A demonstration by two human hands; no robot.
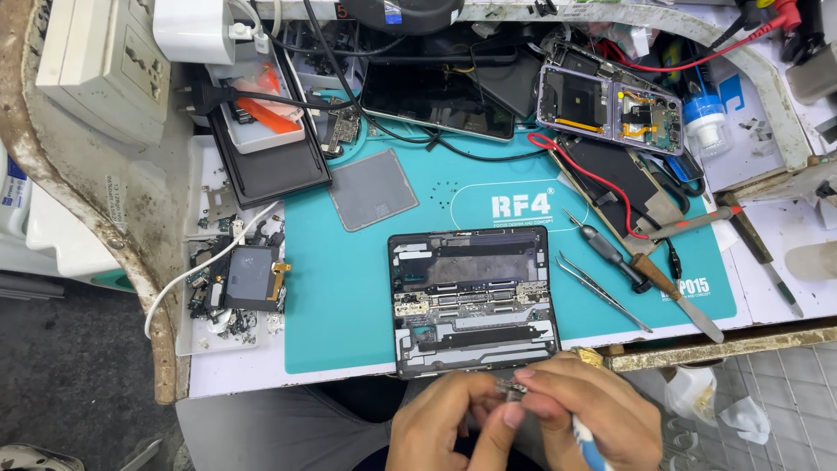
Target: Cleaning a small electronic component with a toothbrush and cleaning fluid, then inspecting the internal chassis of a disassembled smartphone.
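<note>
The small metal part sat pinched between the fingertips of both my hands, just below the near edge of the bench and in front of the opened phone frame. My left hand was closed on the part from the left, thumb and forefinger together on it. My right hand gripped it from the right, and a blue-and-white tool stuck out beneath that hand; I could not tell exactly how the tool was held. The phone frame lay flat on the teal work mat, its inner boards and connectors facing up. Just right of it lay the tweezers, a screwdriver and a wooden-handled blade. Farther back rested another opened phone and a grey square pad.
</note>
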